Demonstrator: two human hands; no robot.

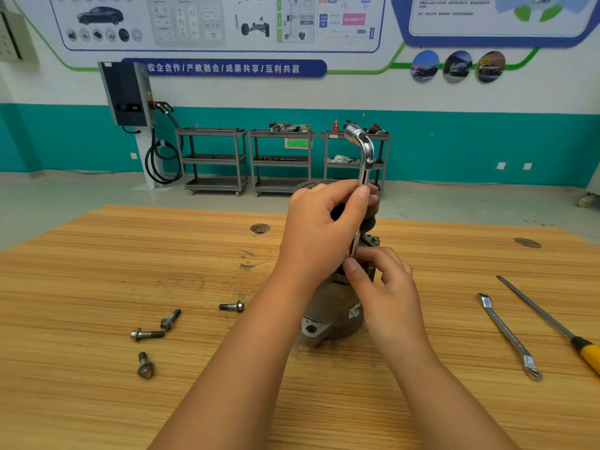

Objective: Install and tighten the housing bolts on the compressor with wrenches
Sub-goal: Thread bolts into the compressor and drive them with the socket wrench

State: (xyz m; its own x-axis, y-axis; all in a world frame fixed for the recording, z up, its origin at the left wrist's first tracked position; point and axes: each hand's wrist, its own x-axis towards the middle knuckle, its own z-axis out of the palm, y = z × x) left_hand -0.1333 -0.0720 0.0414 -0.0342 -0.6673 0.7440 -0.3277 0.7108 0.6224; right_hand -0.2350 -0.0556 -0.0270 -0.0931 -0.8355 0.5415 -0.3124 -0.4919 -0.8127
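The grey metal compressor point(328, 315) stands upright in the middle of the wooden table, mostly hidden behind my hands. A chrome L-shaped socket wrench point(364, 155) stands upright over its top, bent end pointing up and left. My left hand point(319, 233) grips the wrench shaft around its middle. My right hand point(386, 287) pinches the lower end of the wrench where it meets the compressor housing; the bolt under it is hidden. Several loose flange bolts lie on the table at the left, among them one point(232, 307) nearest the compressor and another point(146, 365) nearest me.
A flat double-ended ring spanner point(508, 336) lies on the table point(97, 271) at the right, and beside it a file with a yellow handle point(552, 323). Grey tool carts point(214, 160) stand against the far wall beyond the table's back edge.
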